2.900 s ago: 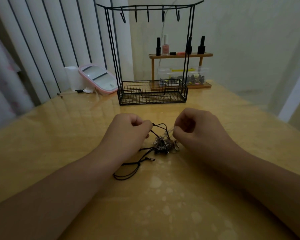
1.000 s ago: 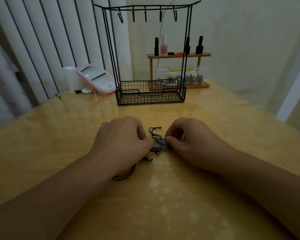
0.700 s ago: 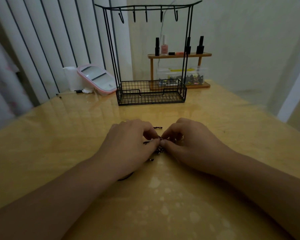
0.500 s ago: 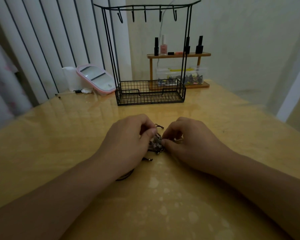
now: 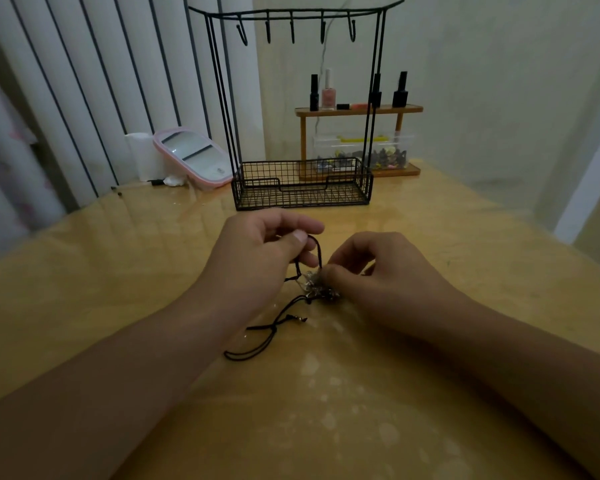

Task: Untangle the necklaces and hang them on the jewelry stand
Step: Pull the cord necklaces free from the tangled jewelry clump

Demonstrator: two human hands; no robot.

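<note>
Dim room, glossy yellow-brown counter (image 5: pixel 447 237) backed by a pale wall and vertical blinds.

At the counter's middle, toward the near edge: tangled necklaces (image 5: pixel 317 287), a small silvery knot of chain and pendants with black cord (image 5: pixel 257 341) trailing out toward the near-left in a loose loop. Knot resting on or barely above the surface; hard to tell which.

Left hand (image 5: pixel 257 258) raised a little, thumb and forefinger pressed together on a strand of the black cord, drawn up and away from the knot. Right hand (image 5: pixel 378 271) just beside it, fingertips pinched on the silvery clump itself, holding it down. Both grips closed on the necklaces, none spread.

Farther out, near the counter's far edge: black wire jewelry stand (image 5: pixel 302 188), basket base bare, top bar carrying five hooks (image 5: pixel 291 29), all of them bare. Left of the stand, a pink-rimmed mirror (image 5: pixel 196 157) leaning by a white roll. Behind the stand, a small wooden shelf (image 5: pixel 357 109) with nail polish bottles, and a clear box of small trinkets below.

Progress, judged from this: early. Nothing hung yet, no necklace freed, chain and cord still bunched in one clump. Left to do: teasing the cord loose from the chain, separating each piece, then carrying each across to a hook.
</note>
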